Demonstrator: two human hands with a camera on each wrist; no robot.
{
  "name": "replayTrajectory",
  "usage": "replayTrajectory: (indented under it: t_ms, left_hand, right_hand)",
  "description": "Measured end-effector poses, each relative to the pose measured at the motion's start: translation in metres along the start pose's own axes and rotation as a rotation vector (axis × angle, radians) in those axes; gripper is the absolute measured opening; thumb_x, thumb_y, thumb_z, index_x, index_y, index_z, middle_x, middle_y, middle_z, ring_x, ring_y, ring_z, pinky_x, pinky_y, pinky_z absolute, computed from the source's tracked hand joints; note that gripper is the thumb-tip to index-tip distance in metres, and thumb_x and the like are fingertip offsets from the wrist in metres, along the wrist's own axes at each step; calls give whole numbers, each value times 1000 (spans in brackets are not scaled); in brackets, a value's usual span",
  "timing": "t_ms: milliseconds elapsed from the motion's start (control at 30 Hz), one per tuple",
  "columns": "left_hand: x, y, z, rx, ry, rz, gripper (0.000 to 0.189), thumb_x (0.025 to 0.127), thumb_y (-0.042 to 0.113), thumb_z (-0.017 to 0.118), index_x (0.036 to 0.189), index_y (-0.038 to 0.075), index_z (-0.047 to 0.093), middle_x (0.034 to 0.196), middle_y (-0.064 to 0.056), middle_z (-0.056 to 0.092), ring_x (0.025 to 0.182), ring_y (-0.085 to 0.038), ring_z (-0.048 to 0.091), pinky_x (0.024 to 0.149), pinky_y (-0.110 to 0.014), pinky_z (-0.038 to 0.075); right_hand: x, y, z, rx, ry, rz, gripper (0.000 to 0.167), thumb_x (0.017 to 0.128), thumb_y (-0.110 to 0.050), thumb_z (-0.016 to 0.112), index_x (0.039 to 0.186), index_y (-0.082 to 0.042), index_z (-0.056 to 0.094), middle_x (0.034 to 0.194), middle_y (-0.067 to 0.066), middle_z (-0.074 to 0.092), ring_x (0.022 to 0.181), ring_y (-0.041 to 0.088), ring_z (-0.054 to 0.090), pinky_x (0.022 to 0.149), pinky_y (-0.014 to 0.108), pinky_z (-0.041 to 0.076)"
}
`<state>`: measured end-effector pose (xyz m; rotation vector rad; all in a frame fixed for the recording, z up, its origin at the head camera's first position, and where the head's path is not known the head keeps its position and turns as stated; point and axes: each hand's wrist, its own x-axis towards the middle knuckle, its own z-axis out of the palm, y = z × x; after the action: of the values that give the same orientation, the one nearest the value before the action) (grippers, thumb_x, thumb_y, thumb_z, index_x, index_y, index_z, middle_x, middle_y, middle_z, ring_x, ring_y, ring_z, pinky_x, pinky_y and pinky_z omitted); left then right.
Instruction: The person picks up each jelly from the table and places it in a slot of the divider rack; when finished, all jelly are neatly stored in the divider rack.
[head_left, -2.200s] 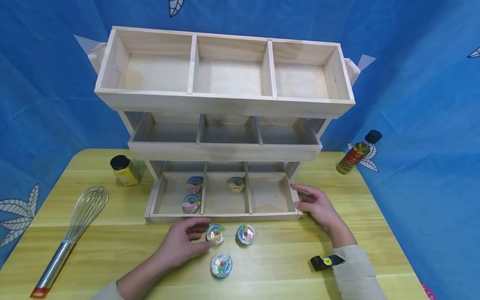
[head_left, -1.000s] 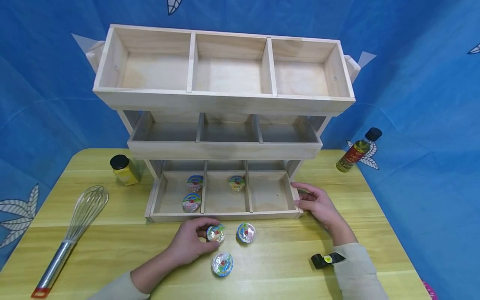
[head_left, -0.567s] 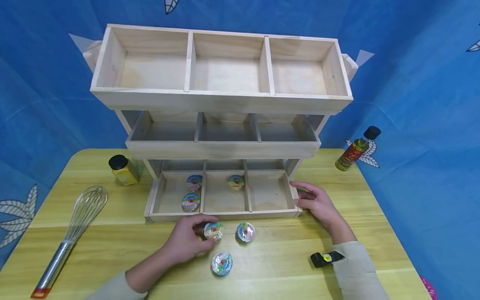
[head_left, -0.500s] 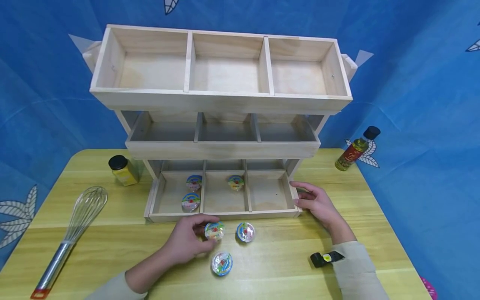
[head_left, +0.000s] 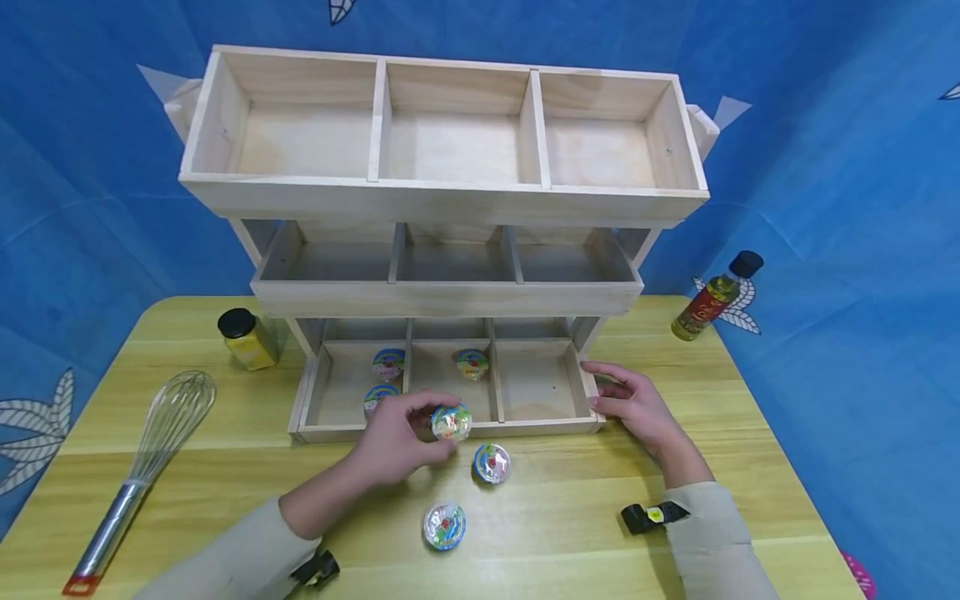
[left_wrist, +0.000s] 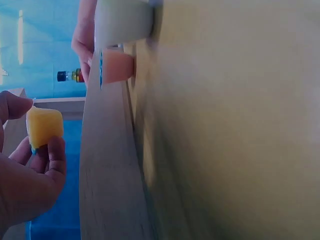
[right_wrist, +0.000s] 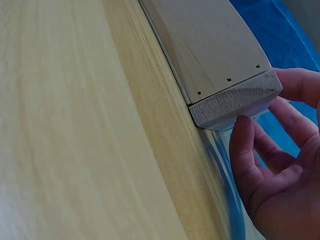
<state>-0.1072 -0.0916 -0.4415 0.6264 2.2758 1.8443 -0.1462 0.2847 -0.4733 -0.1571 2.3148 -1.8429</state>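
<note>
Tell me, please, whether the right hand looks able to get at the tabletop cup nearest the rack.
Probably yes: the right hand would have to release the wooden rack, but past its front corner only bare tabletop leads to the pinkish cup; the left hand, holding a yellow cup, is near.

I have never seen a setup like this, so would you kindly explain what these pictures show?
There is no machine here: a person works bare-handed. The wide view comes from a camera worn on the head; the two closer ones come from cameras on the wrists. The left hand pinches a small yellow cup above the table. The right hand holds the right end of a wooden rack. Two similar cups stand on the table, and three more sit in the rack's bottom tier. Also on the table are a whisk, a yellow jar and a bottle.
</note>
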Motion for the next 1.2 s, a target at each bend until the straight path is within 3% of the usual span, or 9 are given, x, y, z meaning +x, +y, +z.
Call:
replayTrajectory:
  t_ms: [167,300,500,667,967,1200]
  left_hand:
    - [22,-1,5,70,14,-9,44,72,-2,81,114,5,72,90,-1,69,64,-20,55,51,-21,45]
    - [38,-3,7,88,12,-24,44,72,-1,79,114,8,73,81,1,65,58,-13,47,46,-20,37]
    - [57,-9,11,111,-13,-102,47,71,0,79,117,6,71,81,-1,63,63,-14,52,48,-21,43]
    - [66,-16,14,128,-28,-162,49,71,-2,80,118,4,70,87,-3,64,71,-17,56,55,-25,50]
    - [70,-26,16,112,-71,-213,54,69,-6,81,121,0,67,100,-8,67,82,-22,62,68,-32,58]
    - [72,-30,13,132,-172,-204,46,71,-6,80,116,0,70,111,-8,68,89,-21,61,75,-32,56]
  right_hand:
    - [0,1,0,-7,-2,7,55,88,2,71,140,2,53,130,25,53,92,19,60,72,25,55]
    - [0,1,0,-17,-1,12,55,88,1,71,141,0,54,130,24,53,93,19,60,72,25,55]
    - [0,1,0,-23,1,9,55,88,1,71,141,0,54,130,25,53,95,21,60,74,26,55]
    - [0,1,0,-17,7,15,55,88,2,71,140,1,54,129,25,53,95,20,59,73,25,55]
    - [1,1,-1,-28,5,8,55,88,0,71,140,0,54,128,24,53,94,20,59,73,25,54]
    - [1,1,-1,-22,2,-1,55,87,1,72,140,1,55,126,23,54,94,21,58,72,25,54]
